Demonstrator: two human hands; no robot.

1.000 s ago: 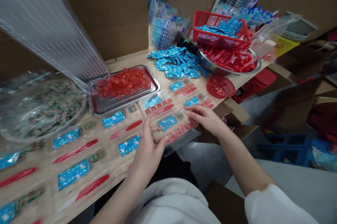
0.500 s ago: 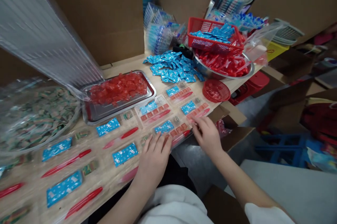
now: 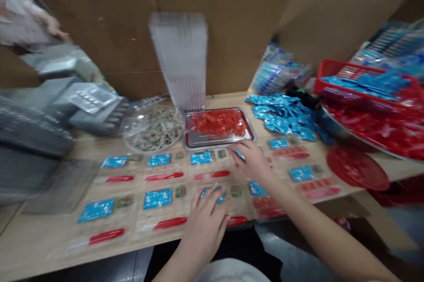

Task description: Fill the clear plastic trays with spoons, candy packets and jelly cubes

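Observation:
My left hand point(image 3: 208, 215) lies with fingers spread over a clear plastic tray in the front row, partly covering its blue dotted packet point(image 3: 217, 194). My right hand point(image 3: 250, 160) reaches across the back row, just short of the metal tray point(image 3: 195, 142) that holds red translucent pieces point(image 3: 220, 123). Its fingers are bent and slightly apart, with nothing visible in them. In the trays sit blue packets, small green-striped pieces point(image 3: 124, 202) and red pen-like sticks point(image 3: 172, 223). Those on the right also hold rows of red pieces point(image 3: 317, 183).
A round container point(image 3: 155, 129) of striped pieces stands at the back left, beside stacked clear trays point(image 3: 182, 61). A pile of blue packets point(image 3: 281, 116), a red basket point(image 3: 367, 83), a metal bowl point(image 3: 347, 134) and a small red basket point(image 3: 357, 167) lie right. Another person's arm point(image 3: 43, 19) shows at upper left.
The view has swung left. My right hand has left the front tray at the right and moved up and left towards the metal tray. My left hand now rests over a tray further left.

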